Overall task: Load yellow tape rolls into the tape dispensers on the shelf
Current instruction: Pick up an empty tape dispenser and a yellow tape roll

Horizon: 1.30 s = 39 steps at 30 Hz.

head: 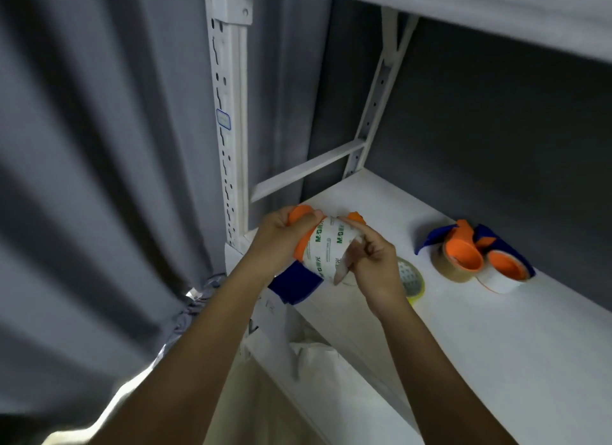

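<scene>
My left hand (281, 234) grips an orange and blue tape dispenser (303, 245) above the left end of the white shelf (496, 328). A tape roll (326, 245) with a white printed label sits on the dispenser. My right hand (371, 265) pinches the loose end of the tape at the roll's right side. A yellow tape roll (414, 280) lies flat on the shelf, partly hidden behind my right hand. Two more orange and blue dispensers (460, 257) (506, 269) with rolls on them rest on the shelf to the right.
A white slotted upright (228, 129) stands just left of my hands, with a grey curtain (99, 179) beyond it. Another shelf board (496, 17) hangs overhead. White bagged material (318, 371) lies below the shelf's front edge.
</scene>
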Each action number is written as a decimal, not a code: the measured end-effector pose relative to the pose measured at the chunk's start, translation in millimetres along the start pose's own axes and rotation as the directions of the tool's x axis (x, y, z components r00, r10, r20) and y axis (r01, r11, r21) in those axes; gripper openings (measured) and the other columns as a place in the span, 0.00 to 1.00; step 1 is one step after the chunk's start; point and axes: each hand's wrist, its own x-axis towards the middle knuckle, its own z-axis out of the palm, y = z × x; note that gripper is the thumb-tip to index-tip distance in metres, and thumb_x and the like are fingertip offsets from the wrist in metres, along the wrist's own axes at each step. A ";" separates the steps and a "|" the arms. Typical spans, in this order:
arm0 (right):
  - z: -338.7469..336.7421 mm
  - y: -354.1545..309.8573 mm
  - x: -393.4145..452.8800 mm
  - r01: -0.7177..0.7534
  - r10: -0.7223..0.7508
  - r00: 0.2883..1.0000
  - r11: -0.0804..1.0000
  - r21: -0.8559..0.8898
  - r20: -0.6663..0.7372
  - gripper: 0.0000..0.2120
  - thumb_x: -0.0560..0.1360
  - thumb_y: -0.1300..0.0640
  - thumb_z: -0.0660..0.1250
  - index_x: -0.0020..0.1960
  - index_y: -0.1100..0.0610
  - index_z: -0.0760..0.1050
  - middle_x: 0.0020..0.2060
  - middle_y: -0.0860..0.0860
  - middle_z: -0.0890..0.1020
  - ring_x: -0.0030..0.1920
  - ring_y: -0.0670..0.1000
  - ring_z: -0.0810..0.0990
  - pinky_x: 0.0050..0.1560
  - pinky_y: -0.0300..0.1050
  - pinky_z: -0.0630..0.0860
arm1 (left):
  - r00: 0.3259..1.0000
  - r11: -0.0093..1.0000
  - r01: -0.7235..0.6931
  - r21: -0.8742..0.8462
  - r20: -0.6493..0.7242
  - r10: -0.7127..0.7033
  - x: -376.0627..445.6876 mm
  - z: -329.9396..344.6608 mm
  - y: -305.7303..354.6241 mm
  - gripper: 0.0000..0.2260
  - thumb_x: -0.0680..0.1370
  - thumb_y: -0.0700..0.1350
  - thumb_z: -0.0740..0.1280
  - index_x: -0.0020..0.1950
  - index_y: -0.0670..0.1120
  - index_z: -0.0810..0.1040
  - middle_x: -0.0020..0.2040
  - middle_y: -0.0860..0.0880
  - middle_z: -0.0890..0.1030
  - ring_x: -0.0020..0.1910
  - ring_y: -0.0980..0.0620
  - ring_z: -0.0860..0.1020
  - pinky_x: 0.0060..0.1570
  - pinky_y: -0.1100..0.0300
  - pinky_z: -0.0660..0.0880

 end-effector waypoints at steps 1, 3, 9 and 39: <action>-3.5 -0.8 -2.0 0.002 -0.003 1.000 1.000 -0.026 -0.024 0.22 0.77 0.70 0.58 0.50 0.44 0.79 0.49 0.40 0.82 0.52 0.41 0.80 0.50 0.44 0.81 | 1.000 1.000 -0.003 -0.006 0.003 0.003 -1.4 6.8 -1.3 0.04 0.76 0.49 0.67 0.44 0.51 0.80 0.34 0.57 0.84 0.33 0.62 0.81 0.29 0.70 0.75; -11.6 -3.8 -0.4 -0.003 -0.003 0.997 0.997 -0.080 -0.073 0.19 0.76 0.72 0.58 0.53 0.51 0.78 0.54 0.50 0.81 0.58 0.50 0.79 0.56 0.52 0.78 | 1.000 1.000 -0.006 -0.019 -0.004 0.005 -2.0 21.3 -2.0 0.05 0.77 0.48 0.66 0.43 0.51 0.79 0.33 0.58 0.84 0.32 0.63 0.81 0.28 0.71 0.74; -41.5 -18.1 -1.1 0.062 -0.088 0.982 0.986 -0.156 -0.165 0.19 0.75 0.73 0.55 0.53 0.55 0.78 0.52 0.53 0.81 0.56 0.51 0.79 0.52 0.42 0.80 | 0.998 0.998 -0.057 -0.021 -0.019 0.056 2.3 54.2 5.4 0.06 0.76 0.50 0.67 0.39 0.53 0.79 0.32 0.58 0.83 0.31 0.62 0.81 0.25 0.70 0.73; -187.5 50.6 -9.5 -0.633 0.468 0.770 0.640 -0.436 -0.433 0.16 0.78 0.56 0.61 0.60 0.65 0.72 0.52 0.61 0.79 0.45 0.59 0.80 0.34 0.46 0.78 | 0.979 0.914 -0.182 0.363 -0.017 0.202 1.0 68.8 -7.2 0.05 0.80 0.51 0.60 0.49 0.51 0.74 0.49 0.46 0.80 0.49 0.46 0.79 0.53 0.52 0.75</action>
